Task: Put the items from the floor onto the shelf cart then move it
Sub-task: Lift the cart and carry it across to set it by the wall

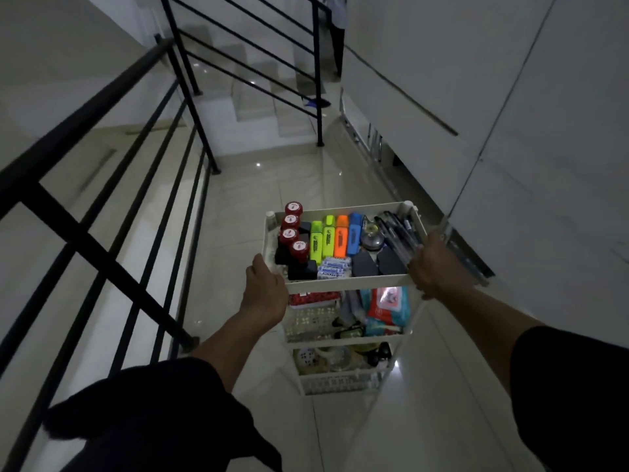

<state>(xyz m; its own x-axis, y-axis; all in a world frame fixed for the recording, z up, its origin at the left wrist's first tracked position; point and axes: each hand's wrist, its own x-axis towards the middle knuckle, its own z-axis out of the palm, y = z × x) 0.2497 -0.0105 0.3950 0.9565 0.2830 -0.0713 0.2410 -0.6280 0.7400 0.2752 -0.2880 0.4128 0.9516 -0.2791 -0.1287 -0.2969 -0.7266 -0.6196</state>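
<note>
A white three-tier shelf cart [343, 283] stands on the glossy tiled floor in front of me. Its top tray holds red-capped stamps [292, 229], several bright highlighters [335, 236], a pack of batteries [334, 267], dark pens [396, 233] and black erasers. The middle tier carries a wipes pack [386, 310]; small items fill the bottom tier. My left hand [263, 284] grips the near left corner of the top tray. My right hand [432, 265] grips the near right corner.
A black metal railing [112, 212] runs along the left beside a stairwell. White cabinets or wall panels [493, 131] line the right. Stairs [258, 90] rise ahead behind another railing. A narrow strip of tiled floor [272, 172] leads forward.
</note>
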